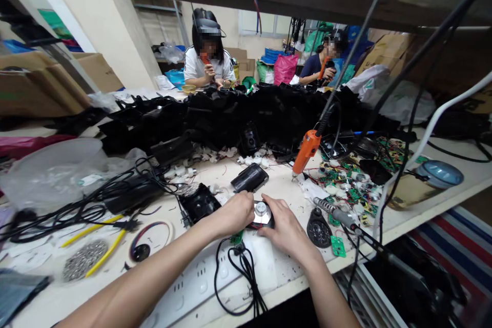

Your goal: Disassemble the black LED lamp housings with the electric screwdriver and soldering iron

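Observation:
A round metal-backed speaker [262, 211] in a black surround lies on the table between my two hands. My left hand [235, 213] is closed, its fingers curled against the speaker's left edge; its fingertips are partly hidden. Thumb and fingers of my right hand [283, 224] grip the speaker's right side. Just beyond them sits a dark curved cover [249, 178]. An open black housing [200, 205] is left of my left wrist. A small green circuit board [237, 238] and a bundled black cable [246, 271] are nearer me.
An orange electric screwdriver [306, 151] hangs at the right, with a soldering iron [338, 215] below it. Circuit boards [353, 184] crowd the right; black casings [246, 113] pile up behind. A screw dish [85, 260] and power strip [188, 289] lie in front. Two people [209, 64] work opposite.

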